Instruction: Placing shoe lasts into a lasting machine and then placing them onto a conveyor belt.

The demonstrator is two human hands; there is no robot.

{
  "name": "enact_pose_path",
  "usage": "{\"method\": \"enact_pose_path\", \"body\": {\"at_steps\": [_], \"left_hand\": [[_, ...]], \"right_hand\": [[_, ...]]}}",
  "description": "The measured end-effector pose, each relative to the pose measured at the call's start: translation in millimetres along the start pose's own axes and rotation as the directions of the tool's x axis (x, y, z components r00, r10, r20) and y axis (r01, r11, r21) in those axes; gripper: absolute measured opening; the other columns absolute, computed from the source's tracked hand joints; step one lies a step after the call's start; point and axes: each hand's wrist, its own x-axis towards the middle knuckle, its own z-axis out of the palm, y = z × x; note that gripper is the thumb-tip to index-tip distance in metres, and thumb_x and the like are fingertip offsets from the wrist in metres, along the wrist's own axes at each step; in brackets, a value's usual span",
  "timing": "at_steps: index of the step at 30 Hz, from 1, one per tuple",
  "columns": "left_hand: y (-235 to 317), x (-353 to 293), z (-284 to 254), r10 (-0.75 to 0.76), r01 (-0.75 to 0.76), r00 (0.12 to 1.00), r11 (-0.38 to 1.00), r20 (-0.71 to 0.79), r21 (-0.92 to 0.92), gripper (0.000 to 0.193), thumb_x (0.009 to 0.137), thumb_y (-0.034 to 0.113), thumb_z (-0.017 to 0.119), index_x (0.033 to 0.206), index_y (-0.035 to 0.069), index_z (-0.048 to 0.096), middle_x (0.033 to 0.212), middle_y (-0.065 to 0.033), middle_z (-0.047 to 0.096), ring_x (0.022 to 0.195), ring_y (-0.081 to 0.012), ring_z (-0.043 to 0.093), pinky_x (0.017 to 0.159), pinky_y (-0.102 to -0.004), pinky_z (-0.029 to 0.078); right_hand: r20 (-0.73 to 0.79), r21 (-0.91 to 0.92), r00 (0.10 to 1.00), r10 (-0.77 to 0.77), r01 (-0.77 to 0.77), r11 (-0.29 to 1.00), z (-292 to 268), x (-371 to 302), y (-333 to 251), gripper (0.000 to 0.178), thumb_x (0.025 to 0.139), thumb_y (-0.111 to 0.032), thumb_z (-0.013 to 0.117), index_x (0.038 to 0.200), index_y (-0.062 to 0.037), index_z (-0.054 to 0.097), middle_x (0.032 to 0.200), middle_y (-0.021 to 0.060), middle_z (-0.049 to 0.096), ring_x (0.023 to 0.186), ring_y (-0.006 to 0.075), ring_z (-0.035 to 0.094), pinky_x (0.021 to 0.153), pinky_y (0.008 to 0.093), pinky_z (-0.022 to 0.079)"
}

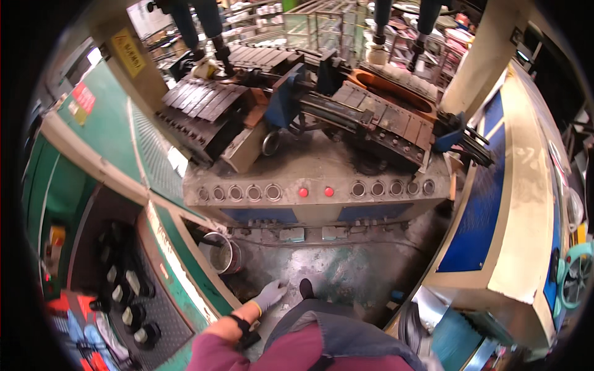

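My left hand point(270, 295), in a pale grey glove, hangs in front of my left side above the floor. Its fingers look loosely bent and a little apart, and nothing shows in them. A black band point(240, 324) is round that wrist. Nearest to the hand is a metal bucket point(232, 255) by the green cabinet, with a gap between them. My right hand is not in view. Ahead stands a machine with a beige front panel point(247, 179) carrying a row of round gauges and two red buttons point(303, 192).
Slatted metal mould blocks point(198, 99) and an orange frame point(396, 93) sit on top of the machine. Black shoe-like pieces point(133, 315) lie on a dark rack at left. A beige-and-blue cabinet point(501, 204) flanks the right, with a turquoise fan point(575, 275). A cable runs along the floor point(328, 266).
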Motion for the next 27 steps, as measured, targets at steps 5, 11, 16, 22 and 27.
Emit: {"method": "enact_pose_path", "body": {"at_steps": [5, 11, 16, 22, 27], "left_hand": [[-26, -11, -20, 0.004, -0.008, 0.999, 0.997, -0.052, -0.077, 0.044, 0.087, 0.030, 0.062, 0.122, 0.003, 0.062, 0.113, -0.0196, 0.069, 0.108, -0.0316, 0.066, 0.095, -0.0368, 0.049], [-38, -14, -39, -0.185, 0.097, 0.963, 0.918, -0.197, -0.385, 0.042, 0.089, 0.023, 0.066, 0.123, -0.001, 0.061, 0.114, -0.0150, 0.068, 0.107, -0.0207, 0.064, 0.095, -0.0308, 0.048], [-23, -25, -30, -0.295, 0.063, 0.872, 0.859, -0.391, -0.507, 0.035, 0.091, 0.014, 0.064, 0.122, -0.002, 0.061, 0.112, -0.0116, 0.068, 0.105, -0.0188, 0.062, 0.095, -0.0306, 0.048], [-9, -22, 43, -0.594, 0.195, 0.751, 0.617, -0.289, -0.763, 0.029, 0.090, 0.015, 0.065, 0.116, 0.001, 0.063, 0.092, -0.0066, 0.066, 0.075, -0.0124, 0.057, 0.068, -0.0268, 0.046], [-15, -32, 115, -0.629, 0.147, 0.754, 0.442, -0.189, -0.885, 0.023, 0.087, 0.013, 0.066, 0.106, 0.000, 0.064, 0.072, -0.0013, 0.061, 0.058, -0.0110, 0.053, 0.052, -0.0261, 0.041]], "right_hand": [[-0.081, 0.392, 0.988, -0.134, 0.155, 0.907, 38, 137, -234, 0.060, 0.073, -0.003, 0.064, 0.132, 0.0005, 0.054, 0.114, 0.0067, 0.067, 0.100, 0.0205, 0.065, 0.094, 0.0337, 0.051], [-0.201, 0.046, 0.699, -0.686, 0.706, 0.706, -29, 273, -430, 0.067, 0.075, -0.018, 0.066, 0.137, 0.0037, 0.051, 0.124, 0.0107, 0.064, 0.113, 0.0204, 0.061, 0.104, 0.0334, 0.043], [-0.278, -0.229, 0.681, -0.678, 0.638, 0.735, -112, 361, -565, 0.086, 0.067, -0.022, 0.084, 0.139, 0.0082, 0.048, 0.120, 0.0120, 0.065, 0.107, 0.0173, 0.061, 0.099, 0.0295, 0.045], [-0.138, -0.580, 0.692, -0.709, 0.524, 0.624, -176, 489, -642, 0.075, 0.067, -0.017, 0.081, 0.135, 0.0009, 0.055, 0.110, 0.0080, 0.069, 0.098, 0.0183, 0.064, 0.091, 0.0295, 0.049], [0.063, -0.743, 0.531, -0.845, 0.590, 0.315, -179, 569, -679, 0.079, 0.065, -0.019, 0.081, 0.138, -0.0026, 0.054, 0.117, 0.0139, 0.068, 0.106, 0.0254, 0.064, 0.096, 0.0335, 0.047]]}}
